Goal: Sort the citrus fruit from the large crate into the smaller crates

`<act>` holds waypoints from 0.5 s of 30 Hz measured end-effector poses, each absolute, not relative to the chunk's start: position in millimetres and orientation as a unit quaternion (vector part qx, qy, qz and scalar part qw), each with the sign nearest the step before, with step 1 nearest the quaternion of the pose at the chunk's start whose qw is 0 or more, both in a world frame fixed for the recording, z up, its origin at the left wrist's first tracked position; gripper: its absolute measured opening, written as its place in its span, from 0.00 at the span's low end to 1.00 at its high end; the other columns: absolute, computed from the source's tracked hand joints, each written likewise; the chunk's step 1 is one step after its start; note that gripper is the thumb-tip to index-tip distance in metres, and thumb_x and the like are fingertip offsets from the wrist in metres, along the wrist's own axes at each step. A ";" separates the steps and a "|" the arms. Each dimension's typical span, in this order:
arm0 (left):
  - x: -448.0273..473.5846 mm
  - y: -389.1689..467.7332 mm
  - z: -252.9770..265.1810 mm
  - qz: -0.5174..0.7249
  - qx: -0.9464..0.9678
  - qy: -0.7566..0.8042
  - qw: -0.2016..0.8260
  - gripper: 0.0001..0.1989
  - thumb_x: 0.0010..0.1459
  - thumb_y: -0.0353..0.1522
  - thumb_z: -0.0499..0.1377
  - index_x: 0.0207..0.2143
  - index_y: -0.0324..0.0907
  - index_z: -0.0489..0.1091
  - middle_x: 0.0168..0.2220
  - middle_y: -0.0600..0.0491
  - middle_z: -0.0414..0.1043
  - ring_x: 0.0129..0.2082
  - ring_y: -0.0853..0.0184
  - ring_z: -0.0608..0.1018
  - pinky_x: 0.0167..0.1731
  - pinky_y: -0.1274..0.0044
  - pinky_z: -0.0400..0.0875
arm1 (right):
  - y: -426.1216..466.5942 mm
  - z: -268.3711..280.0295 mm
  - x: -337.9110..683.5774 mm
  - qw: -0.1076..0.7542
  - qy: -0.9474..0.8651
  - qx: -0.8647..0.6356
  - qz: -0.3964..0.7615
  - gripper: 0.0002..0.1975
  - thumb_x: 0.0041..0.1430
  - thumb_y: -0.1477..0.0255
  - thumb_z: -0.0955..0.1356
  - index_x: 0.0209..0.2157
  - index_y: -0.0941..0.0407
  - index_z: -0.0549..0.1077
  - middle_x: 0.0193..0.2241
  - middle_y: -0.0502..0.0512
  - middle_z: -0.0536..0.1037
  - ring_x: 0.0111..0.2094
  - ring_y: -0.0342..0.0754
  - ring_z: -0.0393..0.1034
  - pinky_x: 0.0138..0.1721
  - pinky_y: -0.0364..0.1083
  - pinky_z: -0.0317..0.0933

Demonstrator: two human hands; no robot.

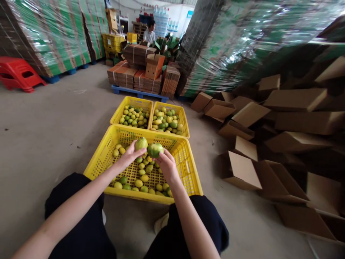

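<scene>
The left hand (pixel 130 153) curls around one yellow-green fruit (pixel 141 144), its thumb across the lower front and its fingers bent behind the left side, parted only as far as the fruit's width. The right hand (pixel 167 165) pinches one greener fruit (pixel 155 150) at its right end between thumb and fingertips; how the farther fingers lie is hidden behind it. That makes two fruits in hand, one per hand, held side by side, though whether their skins touch is hard to tell. Both are above the front yellow crate (pixel 185 158), whose loose fruits (pixel 145 178) lie below the fingers, many in a band along the near wall and others scattered up the middle and the far left; they overlap and pass behind the hands, so no full count is possible. Three yellow crates stand grouped on the floor: this front one, nearest the person's knees, and beyond the fingers the rear left crate (pixel 116 112) and the rear right crate (pixel 185 120), next to each other, each with a heap of mixed green and yellow fruit. One red stool (pixel 20 73) stands well apart at the left, and open cardboard boxes (pixel 245 171), too jumbled to count, lie piled at the right.
</scene>
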State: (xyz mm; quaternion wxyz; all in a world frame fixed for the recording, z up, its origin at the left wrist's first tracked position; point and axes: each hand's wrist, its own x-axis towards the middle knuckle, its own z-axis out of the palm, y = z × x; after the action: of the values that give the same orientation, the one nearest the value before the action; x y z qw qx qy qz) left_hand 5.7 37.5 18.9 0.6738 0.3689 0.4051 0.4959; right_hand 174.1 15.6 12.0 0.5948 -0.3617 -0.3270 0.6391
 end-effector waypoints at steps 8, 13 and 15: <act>14.3 26.4 20.0 0.481 0.412 0.460 0.622 0.18 0.43 0.33 0.70 0.35 0.45 0.65 0.22 0.61 0.71 0.16 0.74 0.70 0.15 0.83 0.59 | 10.6 1.7 151.9 0.593 -0.213 -0.357 0.689 0.14 0.44 0.64 0.77 0.28 0.56 0.72 0.22 0.46 0.74 0.20 0.41 0.65 0.15 0.39 0.57; 13.7 34.7 8.9 0.527 0.333 0.445 0.643 0.09 0.51 0.37 0.64 0.31 0.41 0.71 0.28 0.53 0.76 0.30 0.69 0.77 0.28 0.83 0.71 | 18.3 4.7 160.0 0.594 -0.067 -0.342 0.725 0.09 0.51 0.64 0.73 0.29 0.53 0.72 0.23 0.47 0.78 0.23 0.45 0.72 0.19 0.41 0.64; 13.7 38.1 7.5 0.516 0.279 0.418 0.694 0.12 0.56 0.39 0.60 0.31 0.39 0.72 0.27 0.52 0.76 0.25 0.71 0.75 0.24 0.83 0.70 | 20.0 4.6 164.1 0.591 -0.069 -0.325 0.735 0.09 0.54 0.63 0.72 0.30 0.54 0.73 0.25 0.49 0.79 0.26 0.45 0.75 0.23 0.42 0.67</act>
State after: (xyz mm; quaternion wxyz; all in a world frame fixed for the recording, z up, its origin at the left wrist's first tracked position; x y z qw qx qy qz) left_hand 13.7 38.1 7.5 0.6935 0.2789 0.4180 0.5162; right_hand 164.1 20.0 4.6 0.5909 -0.3251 -0.0691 0.7351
